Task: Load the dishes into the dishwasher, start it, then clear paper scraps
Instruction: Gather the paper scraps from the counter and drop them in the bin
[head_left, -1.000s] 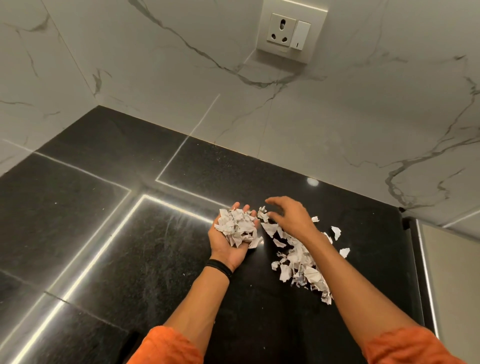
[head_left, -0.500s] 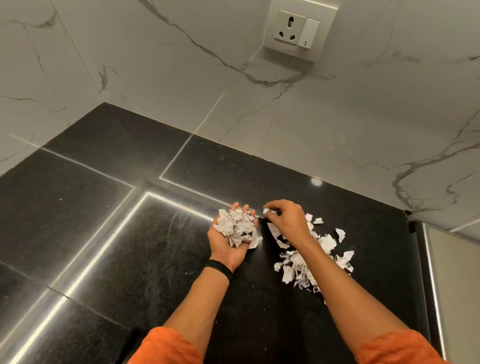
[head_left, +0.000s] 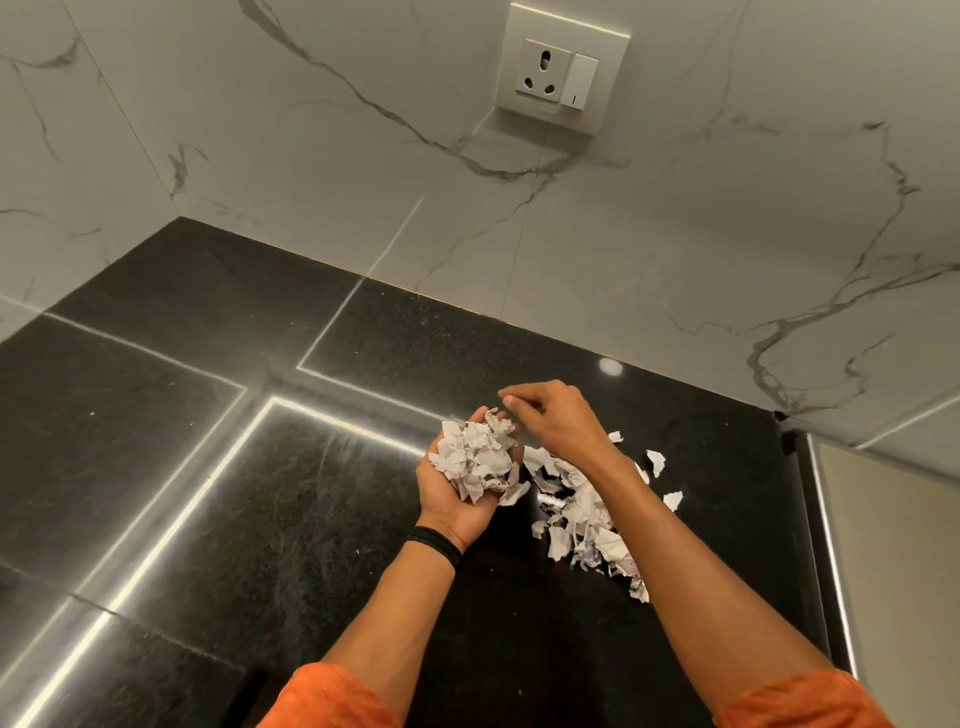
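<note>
Over the black bench (head_left: 260, 519), the left grip (head_left: 452, 517) cups a heaped load of paper scraps (head_left: 478, 457) while the right grip (head_left: 556, 421) hovers above it, clenched or released unclear; the loose pile (head_left: 582, 514) just beside calls for small pinches, lest the heap spill.

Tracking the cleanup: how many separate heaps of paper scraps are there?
2. One heap lies cupped in the left hand; the other pile is on the black counter beneath the right forearm, with strays beside it. More may hide under the arm.

White veined marble wall (head_left: 311, 156), socket (head_left: 561, 67), glossy black counter (head_left: 182, 493).
</note>
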